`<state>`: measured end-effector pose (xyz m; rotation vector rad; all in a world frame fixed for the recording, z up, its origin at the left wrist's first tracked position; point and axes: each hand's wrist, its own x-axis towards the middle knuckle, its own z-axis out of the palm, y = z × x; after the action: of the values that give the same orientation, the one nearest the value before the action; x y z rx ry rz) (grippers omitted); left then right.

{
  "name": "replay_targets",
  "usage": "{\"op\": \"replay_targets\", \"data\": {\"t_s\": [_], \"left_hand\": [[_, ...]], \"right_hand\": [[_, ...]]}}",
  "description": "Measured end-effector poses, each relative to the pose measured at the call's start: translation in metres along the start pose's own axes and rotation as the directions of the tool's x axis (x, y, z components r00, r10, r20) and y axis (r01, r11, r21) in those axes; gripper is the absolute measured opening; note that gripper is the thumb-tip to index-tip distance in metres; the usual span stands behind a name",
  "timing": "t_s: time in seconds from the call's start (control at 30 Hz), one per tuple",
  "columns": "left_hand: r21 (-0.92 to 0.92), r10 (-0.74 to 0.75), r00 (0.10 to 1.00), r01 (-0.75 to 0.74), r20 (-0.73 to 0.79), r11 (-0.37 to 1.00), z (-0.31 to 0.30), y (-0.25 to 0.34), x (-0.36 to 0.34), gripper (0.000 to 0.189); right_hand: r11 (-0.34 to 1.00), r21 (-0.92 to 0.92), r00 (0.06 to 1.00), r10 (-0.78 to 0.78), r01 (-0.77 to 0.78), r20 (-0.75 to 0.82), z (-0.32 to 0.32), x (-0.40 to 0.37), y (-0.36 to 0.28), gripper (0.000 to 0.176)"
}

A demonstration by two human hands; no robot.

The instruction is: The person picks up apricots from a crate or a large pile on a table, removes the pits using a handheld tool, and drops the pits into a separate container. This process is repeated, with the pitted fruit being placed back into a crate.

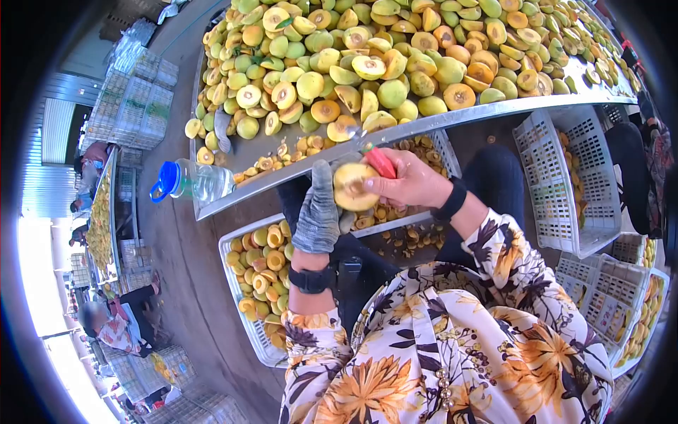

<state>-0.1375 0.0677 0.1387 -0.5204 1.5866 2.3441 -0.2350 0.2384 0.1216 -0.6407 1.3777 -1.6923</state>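
While left hand's (316,219) grip holds the cut fruit (355,191) just off the worktop's (452,121) near edge, right hand (417,181) clasps the red-handled tool (380,162); slick flesh could make it skid into gloved fingers.

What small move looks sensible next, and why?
Probably turn the red-handled tool toward the fruit's cut face: the gloved left hand supports the fruit, while the right hand grips the tool, its tip pointing away toward the table's metal edge.
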Motion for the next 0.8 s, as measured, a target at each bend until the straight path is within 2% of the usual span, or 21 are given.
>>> {"op": "replay_targets", "data": {"t_s": [0.03, 0.07, 0.1, 0.13, 0.17, 0.2, 0.23, 0.3, 0.33, 0.37, 0.43, 0.47, 0.5, 0.57, 0.67, 0.8], "left_hand": [[0.057, -0.047, 0.999, 0.047, 0.01, 0.997, 0.004, -0.003, -0.003, 0.071], [0.05, -0.041, 0.991, 0.048, -0.125, 0.998, 0.012, -0.007, -0.005, 0.065], [0.048, -0.034, 0.966, 0.048, -0.257, 0.998, 0.019, -0.009, -0.007, 0.06], [0.047, -0.034, 0.965, 0.048, -0.261, 0.998, 0.014, -0.016, -0.004, 0.06], [-0.143, 0.008, 0.971, -0.043, -0.238, 0.989, 0.005, -0.027, 0.003, 0.054], [-0.328, 0.055, 0.973, -0.128, -0.224, 0.936, 0.002, -0.03, 0.006, 0.049], [-0.328, 0.058, 0.972, -0.133, -0.229, 0.935, 0.002, -0.035, 0.008, 0.049], [-0.493, 0.168, 0.882, -0.394, -0.44, 0.776, 0.003, -0.045, 0.01, 0.041], [-0.56, 0.16, 0.925, -0.34, -0.345, 0.756, -0.01, -0.051, 0.011, 0.035], [-0.562, 0.156, 0.925, -0.338, -0.346, 0.755, -0.012, -0.057, 0.013, 0.035], [-0.49, 0.319, 0.877, -0.468, -0.359, 0.735, -0.002, -0.055, 0.017, 0.03], [-0.474, 0.317, 0.846, -0.51, -0.429, 0.718, 0.008, -0.054, 0.014, 0.029], [-0.477, 0.312, 0.85, -0.503, -0.425, 0.72, 0.008, -0.055, 0.015, 0.029], [-0.367, 0.399, 0.845, -0.519, -0.356, 0.772, 0.009, -0.057, 0.018, 0.032], [-0.269, 0.408, 0.803, -0.548, -0.434, 0.792, 0.024, -0.058, 0.017, 0.035], [-0.238, 0.459, 0.799, -0.568, -0.388, 0.788, 0.029, -0.066, 0.021, 0.037]], "right_hand": [[1.0, 0.0, 1.0, 0.008, -0.008, 0.004, -0.002, 0.003, 0.003, 0.037], [0.918, -0.32, 0.973, -0.215, 0.232, 0.088, -0.005, 0.009, 0.009, 0.041], [0.683, -0.574, 0.89, -0.389, 0.451, 0.237, -0.003, 0.011, 0.007, 0.045], [0.591, -0.711, 0.916, -0.345, 0.381, 0.203, 0.0, 0.01, 0.001, 0.045], [0.59, -0.71, 0.915, -0.346, 0.385, 0.208, 0.002, 0.01, 0.001, 0.045], [0.524, -0.808, 0.929, -0.363, 0.27, 0.076, 0.004, 0.01, 0.002, 0.043], [0.457, -0.879, 0.92, -0.388, 0.139, -0.057, 0.007, 0.01, 0.002, 0.04], [0.488, -0.865, 0.926, -0.368, 0.117, -0.083, 0.012, 0.004, 0.008, 0.034], [0.491, -0.865, 0.934, -0.347, 0.102, -0.087, 0.017, -0.002, 0.013, 0.031], [0.492, -0.866, 0.94, -0.328, 0.085, -0.094, 0.021, -0.008, 0.018, 0.029], [0.493, -0.868, 0.953, -0.285, 0.051, -0.106, 0.029, -0.018, 0.03, 0.025], [0.514, -0.854, 0.938, -0.33, 0.086, -0.105, 0.031, -0.021, 0.038, 0.024], [0.533, -0.837, 0.922, -0.373, 0.12, -0.105, 0.033, -0.023, 0.041, 0.023], [0.556, -0.828, 0.933, -0.333, 0.077, -0.136, 0.034, -0.029, 0.043, 0.023], [0.584, -0.811, 0.949, -0.268, 0.022, -0.167, 0.034, -0.034, 0.044, 0.023], [0.644, -0.765, 0.943, -0.233, -0.034, -0.237, 0.036, -0.037, 0.048, 0.023]]}}
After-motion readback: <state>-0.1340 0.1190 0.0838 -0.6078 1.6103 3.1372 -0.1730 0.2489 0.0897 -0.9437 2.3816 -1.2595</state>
